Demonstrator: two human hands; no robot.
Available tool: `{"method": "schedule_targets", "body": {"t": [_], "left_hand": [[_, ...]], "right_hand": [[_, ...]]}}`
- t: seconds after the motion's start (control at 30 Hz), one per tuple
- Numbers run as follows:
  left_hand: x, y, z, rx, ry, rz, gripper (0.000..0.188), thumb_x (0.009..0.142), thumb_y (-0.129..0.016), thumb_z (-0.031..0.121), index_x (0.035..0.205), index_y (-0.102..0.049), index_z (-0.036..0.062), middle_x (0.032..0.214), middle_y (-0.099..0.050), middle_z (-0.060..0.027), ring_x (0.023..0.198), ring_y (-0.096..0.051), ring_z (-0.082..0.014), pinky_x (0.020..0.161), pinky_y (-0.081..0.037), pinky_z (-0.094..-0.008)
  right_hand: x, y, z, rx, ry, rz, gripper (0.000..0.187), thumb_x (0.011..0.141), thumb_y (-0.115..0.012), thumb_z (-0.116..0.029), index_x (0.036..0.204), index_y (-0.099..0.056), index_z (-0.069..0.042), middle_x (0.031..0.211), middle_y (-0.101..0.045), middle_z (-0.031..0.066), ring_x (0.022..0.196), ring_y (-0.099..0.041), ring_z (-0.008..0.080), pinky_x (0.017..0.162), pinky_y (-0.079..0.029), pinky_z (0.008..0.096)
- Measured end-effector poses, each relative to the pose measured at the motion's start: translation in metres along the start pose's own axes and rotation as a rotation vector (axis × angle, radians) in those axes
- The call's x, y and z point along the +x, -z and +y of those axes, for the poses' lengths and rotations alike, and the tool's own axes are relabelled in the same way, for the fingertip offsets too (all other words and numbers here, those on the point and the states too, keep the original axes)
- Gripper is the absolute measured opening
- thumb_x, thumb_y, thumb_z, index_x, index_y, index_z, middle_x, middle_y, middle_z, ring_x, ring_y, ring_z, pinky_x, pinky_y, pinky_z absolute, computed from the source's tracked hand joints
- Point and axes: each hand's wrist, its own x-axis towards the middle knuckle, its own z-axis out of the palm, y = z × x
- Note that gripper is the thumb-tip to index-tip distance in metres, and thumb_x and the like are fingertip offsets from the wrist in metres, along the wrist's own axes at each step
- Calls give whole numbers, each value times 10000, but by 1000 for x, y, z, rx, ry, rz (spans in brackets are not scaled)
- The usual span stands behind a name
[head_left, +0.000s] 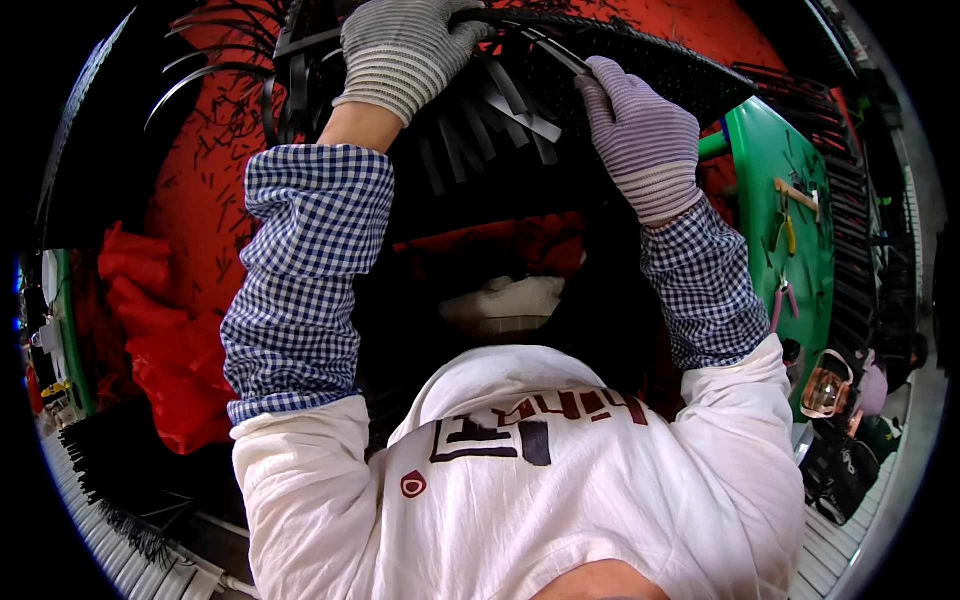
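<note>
A large black woven piece [680,88] spans the top of the view, with loose flat black strips [470,135] hanging from it. My left hand [408,55], in a grey striped glove, is closed on the edge of this piece; its fingertips are partly hidden at the upper border. To the right, my right hand [645,130], in a paler striped glove, pinches the end of a thin shiny strip-like piece [548,45]. That slim piece points up and left along the woven edge, and its exact kind cannot be made out.
At right stands a green table [755,160] holding a hammer [797,197], yellow-handled pliers [789,235] and a pink-handled tool [786,300]. Black scraps litter a red surface [205,150] at left. Red cloth [170,350] hangs below it. Long black strips curl at upper left.
</note>
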Motion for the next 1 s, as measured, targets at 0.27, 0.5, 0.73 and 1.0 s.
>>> {"method": "schedule_targets", "body": {"t": [0.27,0.5,0.73,1.0], "left_hand": [[-13,-12,-1,-32,-55,34,295,854,-658,337,1055,-733,135,960,-723,-69,883,-682,-246,824,-525,-386],[-22,-17,-14,-27,-101,94,282,843,-665,309,1045,-735,125,961,-723,-63,866,-682,-248,804,-530,-390],[-38,-27,-21,-29,-140,122,252,825,-685,295,1010,-736,133,933,-709,-59,856,-675,-251,763,-539,-386],[-32,-40,-25,-115,-247,217,316,814,-698,360,1070,-708,174,1000,-684,-36,902,-667,-259,763,-548,-392]], "right_hand": [[-13,-21,11,318,-22,-41,223,969,-562,-327,1051,-623,-129,671,-620,50,525,-610,221,461,-492,337],[0,-22,21,10,241,180,225,963,-568,-350,1061,-631,-157,660,-592,37,470,-570,212,434,-469,327],[20,-24,0,367,264,-14,243,942,-588,-374,1039,-655,-161,662,-645,57,552,-631,237,494,-495,345],[23,-8,17,411,244,-82,199,927,-630,-323,1052,-651,-168,703,-647,69,580,-635,236,513,-495,330]]}}
